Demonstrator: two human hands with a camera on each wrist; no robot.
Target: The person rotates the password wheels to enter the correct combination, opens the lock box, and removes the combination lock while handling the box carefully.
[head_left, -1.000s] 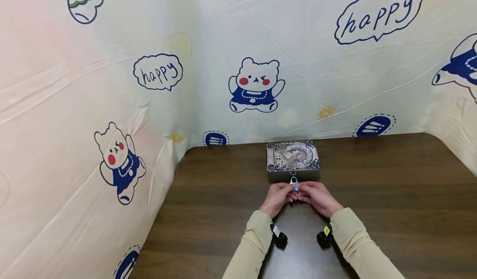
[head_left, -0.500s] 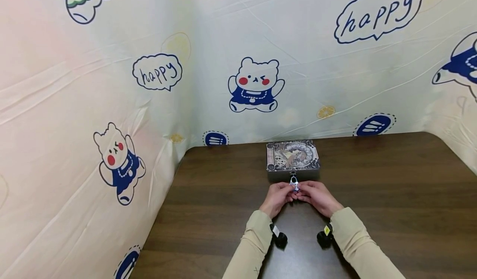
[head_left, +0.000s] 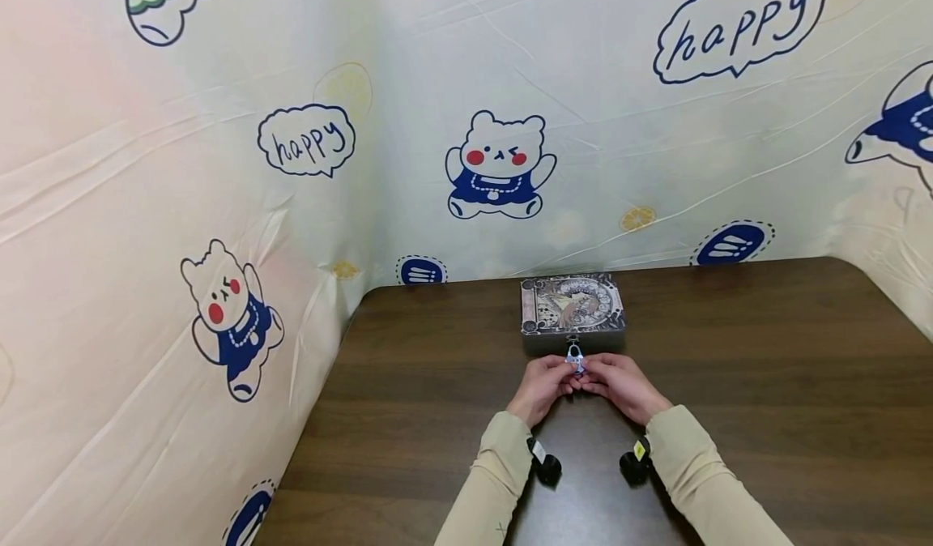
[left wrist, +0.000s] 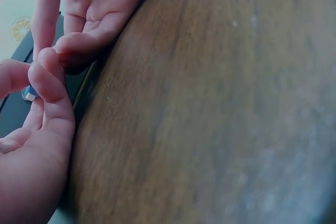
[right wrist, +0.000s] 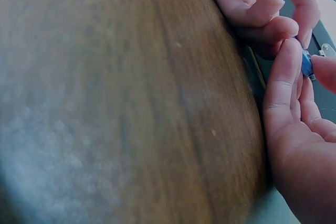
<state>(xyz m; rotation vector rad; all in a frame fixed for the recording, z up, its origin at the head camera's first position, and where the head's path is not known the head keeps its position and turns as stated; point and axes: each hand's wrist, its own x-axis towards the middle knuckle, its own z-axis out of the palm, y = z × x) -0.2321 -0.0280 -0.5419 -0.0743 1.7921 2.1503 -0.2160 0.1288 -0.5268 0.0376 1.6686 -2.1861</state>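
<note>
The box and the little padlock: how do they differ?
Size: the box is far larger than the padlock.
Look: the box is dark with an ornate, patterned lid; the padlock is blue with a shiny shackle.
Support: the box rests on the table, while the left hand and right hand pinch the padlock at the box's front.
</note>
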